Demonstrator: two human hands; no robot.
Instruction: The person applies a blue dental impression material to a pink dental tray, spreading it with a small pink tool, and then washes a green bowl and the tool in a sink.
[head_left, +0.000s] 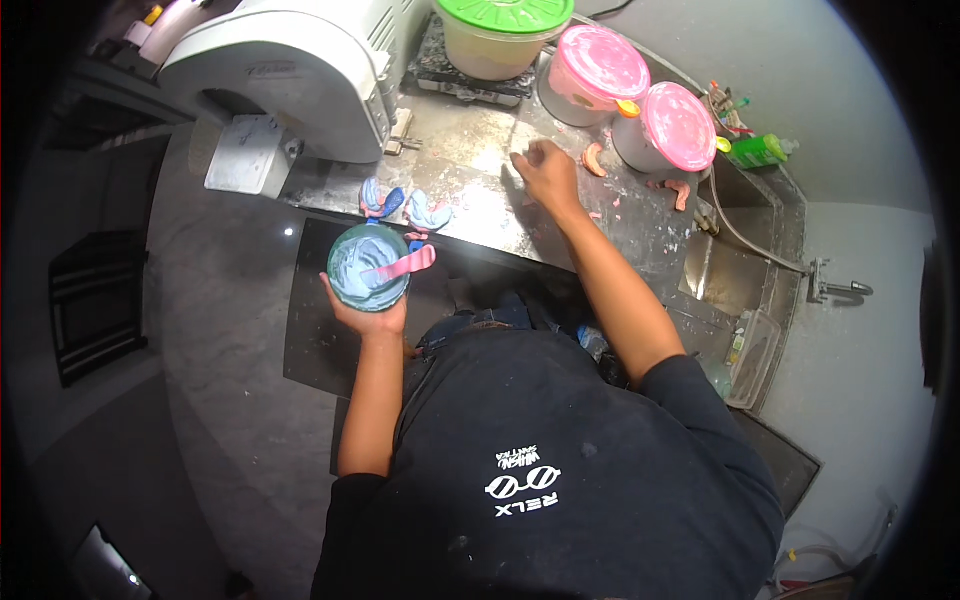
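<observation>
My left hand (368,315) cups a green mixing bowl (345,232) from below, out in front of the counter edge. Smooth pale blue paste (360,262) coats its inside, and a pink spatula (412,262) leans in it with the handle over the right rim. My right hand (548,178) is over the counter, fingers loosely bent and thumb apart, with nothing visible in it; part of the fingertips is hidden. Just beyond the bowl, two dental impression trays (378,197) (428,212) filled with blue and pinkish material lie at the counter's front edge.
A wet, crumb-strewn metal counter (470,190) carries a large grey-white machine (290,85) at left. Behind stand a green-lidded tub (490,45) on a dark stand and pink-lidded tubs (605,65) (680,128). Pink curved pieces (594,160) lie near them. A sink (725,268) is at right.
</observation>
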